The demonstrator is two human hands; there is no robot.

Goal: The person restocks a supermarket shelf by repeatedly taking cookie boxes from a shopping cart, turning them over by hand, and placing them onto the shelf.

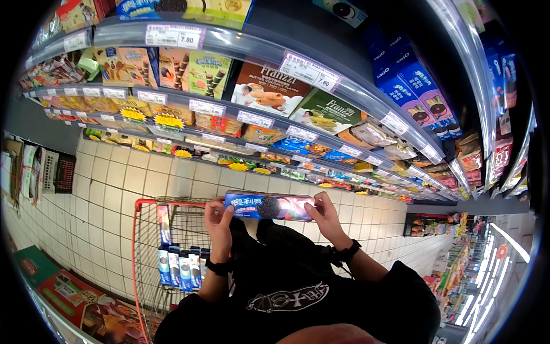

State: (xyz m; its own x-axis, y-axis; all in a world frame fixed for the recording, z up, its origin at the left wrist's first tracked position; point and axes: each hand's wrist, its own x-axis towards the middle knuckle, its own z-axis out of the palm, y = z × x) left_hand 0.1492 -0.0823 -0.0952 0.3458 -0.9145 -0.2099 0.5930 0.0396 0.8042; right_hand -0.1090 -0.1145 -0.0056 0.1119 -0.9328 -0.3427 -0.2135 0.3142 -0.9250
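Note:
Between my two hands is a long blue and purple box of Oreo cookies (270, 207), held level in front of my body with its printed front facing up at me. My left hand (220, 221) grips its left end, thumb on the front face. On the right end, my right hand (325, 215) does the same, with the fingers behind the top edge. Below and left stands a wire shopping cart (136, 241) with a red rim. Several blue cookie packs (184, 271) stand inside it, and one more pack (163, 225) lies near its upper corner.
Store shelves (258, 105) of boxed and bagged snacks with price tags run across the far side. More blue Oreo boxes (408, 81) are stacked on the upper right shelf. Crates (64, 173) stand at the left, on the tiled floor (107, 176). A printed display (73, 296) fills the lower left.

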